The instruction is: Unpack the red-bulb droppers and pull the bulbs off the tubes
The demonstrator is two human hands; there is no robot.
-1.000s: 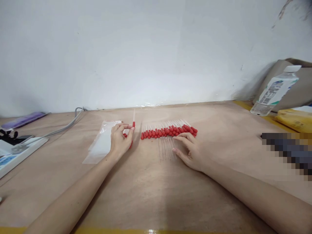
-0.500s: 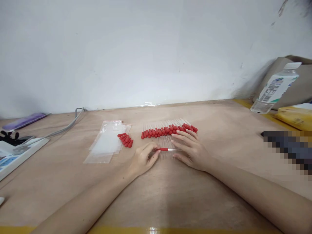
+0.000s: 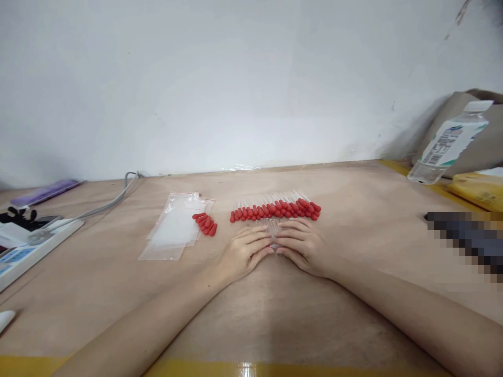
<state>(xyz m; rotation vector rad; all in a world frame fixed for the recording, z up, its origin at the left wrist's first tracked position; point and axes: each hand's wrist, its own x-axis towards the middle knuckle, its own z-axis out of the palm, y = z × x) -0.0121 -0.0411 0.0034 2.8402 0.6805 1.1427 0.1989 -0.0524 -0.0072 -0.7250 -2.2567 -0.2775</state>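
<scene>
On the brown desk, back from its front edge, my left grip and right grip pinch a thin, clear, red-ended tube between them.

Both the left hand and the right hand are bare, with slender fingers. The left forearm and right forearm are bare too, narrow at the wrists; a tiny dark spot marks the left one near its wrist.
</scene>
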